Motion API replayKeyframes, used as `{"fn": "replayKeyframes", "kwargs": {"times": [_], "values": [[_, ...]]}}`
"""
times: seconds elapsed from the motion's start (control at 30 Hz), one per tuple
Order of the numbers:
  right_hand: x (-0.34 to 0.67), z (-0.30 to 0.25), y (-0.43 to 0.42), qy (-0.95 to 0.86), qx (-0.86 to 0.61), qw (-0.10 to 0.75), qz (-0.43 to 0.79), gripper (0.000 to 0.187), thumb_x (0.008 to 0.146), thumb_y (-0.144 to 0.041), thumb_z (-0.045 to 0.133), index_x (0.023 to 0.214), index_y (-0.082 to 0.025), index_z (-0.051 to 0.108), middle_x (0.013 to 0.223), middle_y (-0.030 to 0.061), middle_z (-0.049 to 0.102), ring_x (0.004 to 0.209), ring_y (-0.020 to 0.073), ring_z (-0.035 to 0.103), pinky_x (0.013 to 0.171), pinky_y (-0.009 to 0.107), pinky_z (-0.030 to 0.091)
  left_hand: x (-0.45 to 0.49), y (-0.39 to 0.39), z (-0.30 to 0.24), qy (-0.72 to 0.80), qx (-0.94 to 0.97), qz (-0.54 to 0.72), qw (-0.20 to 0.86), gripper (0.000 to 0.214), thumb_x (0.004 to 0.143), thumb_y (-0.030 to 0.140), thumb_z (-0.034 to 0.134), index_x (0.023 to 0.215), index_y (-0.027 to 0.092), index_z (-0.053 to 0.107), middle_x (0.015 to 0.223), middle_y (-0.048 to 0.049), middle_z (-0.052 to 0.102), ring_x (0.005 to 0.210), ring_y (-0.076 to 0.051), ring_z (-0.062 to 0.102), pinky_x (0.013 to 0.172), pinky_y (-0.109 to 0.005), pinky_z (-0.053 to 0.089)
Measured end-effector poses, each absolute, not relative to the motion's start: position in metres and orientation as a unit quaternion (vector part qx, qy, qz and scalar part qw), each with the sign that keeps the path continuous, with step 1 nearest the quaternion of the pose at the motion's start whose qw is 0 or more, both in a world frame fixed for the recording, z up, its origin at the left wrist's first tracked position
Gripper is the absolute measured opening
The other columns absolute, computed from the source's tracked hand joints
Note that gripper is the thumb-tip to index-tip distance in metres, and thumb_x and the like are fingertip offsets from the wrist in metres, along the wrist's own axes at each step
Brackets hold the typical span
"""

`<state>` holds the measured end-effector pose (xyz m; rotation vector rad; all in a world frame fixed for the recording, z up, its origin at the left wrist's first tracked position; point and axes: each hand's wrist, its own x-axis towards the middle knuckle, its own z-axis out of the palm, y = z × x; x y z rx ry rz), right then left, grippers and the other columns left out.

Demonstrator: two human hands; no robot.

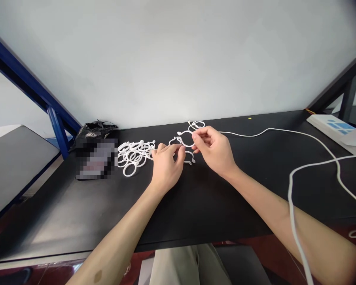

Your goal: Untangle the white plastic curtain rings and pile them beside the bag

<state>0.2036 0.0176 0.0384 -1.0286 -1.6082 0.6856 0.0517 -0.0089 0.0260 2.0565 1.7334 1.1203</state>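
Note:
My right hand (pixel 215 150) is closed in a pinch on a white plastic ring (pixel 187 133), which looks like a shower curtain ring. That ring stands unclasped, its knobbed end facing left. Close by on the left, my left hand (pixel 167 164) has its fingers curled and its thumb near the index fingertip; whatever they grip is hidden. An opened white ring shows just behind the left fingers, and another lies on the table by the left thumb. Left of this hand is a pile of white rings (pixel 135 154). Several more rings (pixel 198 125) lie beyond my right hand.
A black plastic bag (pixel 96 130) sits at the left, beside a blurred-out item (pixel 96 160). White cable (pixel 269 129) winds across the right side of the black table (pixel 225 209) and over my right forearm. A white box (pixel 329 124) is at the far right.

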Motion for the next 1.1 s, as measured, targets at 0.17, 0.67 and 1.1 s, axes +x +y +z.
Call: {"fn": "replayKeyframes", "kwargs": {"times": [0.17,0.67,1.1], "values": [[0.197,0.034,0.012,-0.712,-0.385,0.513,0.285,0.013,0.086,-0.031,0.063,0.082,-0.022,0.056,0.082,0.0006,0.068,0.074,0.0146,0.068,0.070,0.028,0.060,0.051,-0.012,0.032,0.549,0.650,0.443,0.283,0.036,0.097,0.046,0.044,0.098,0.024,0.073,0.086,-0.0005,0.073,0.080,-0.019,0.060,0.071,-0.032,0.047],[0.199,0.034,0.011,-0.783,-0.335,0.462,0.249,0.006,0.087,-0.020,0.057,0.082,-0.022,0.058,0.089,0.0007,0.065,0.078,0.0142,0.065,0.075,0.029,0.058,0.037,-0.007,0.031,0.477,0.617,0.497,0.382,0.040,0.086,0.042,0.064,0.119,0.019,0.059,0.108,-0.0065,0.069,0.088,-0.017,0.065,0.073,-0.028,0.053],[0.208,0.035,0.017,-0.798,-0.346,0.438,0.226,0.023,0.092,-0.023,0.052,0.110,-0.023,0.067,0.108,0.0033,0.071,0.085,0.0152,0.069,0.079,0.031,0.060,0.023,-0.010,0.033,0.518,0.749,0.408,0.063,0.035,0.082,0.029,0.066,0.116,0.022,0.058,0.091,-0.0013,0.061,0.079,-0.017,0.057,0.076,-0.031,0.050]]}}
